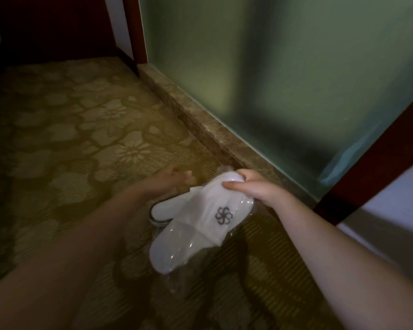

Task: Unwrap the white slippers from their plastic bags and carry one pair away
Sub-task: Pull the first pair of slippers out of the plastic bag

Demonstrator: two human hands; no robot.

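A white slipper (200, 225) with a dark flower logo lies in a clear plastic bag (196, 279) above the carpet. My right hand (246, 186) is shut on the slipper's toe end through the plastic. A second white slipper (162, 211) with a dark edge shows beneath and to the left of it. My left hand (174, 178) hovers just left of the slippers, fingers apart and blurred, holding nothing.
Patterned gold carpet (81, 139) covers the floor. A marble sill (200, 125) runs along a frosted glass panel (284, 79) at the right. Dark red wood frames (372, 167) stand at the right and at the back.
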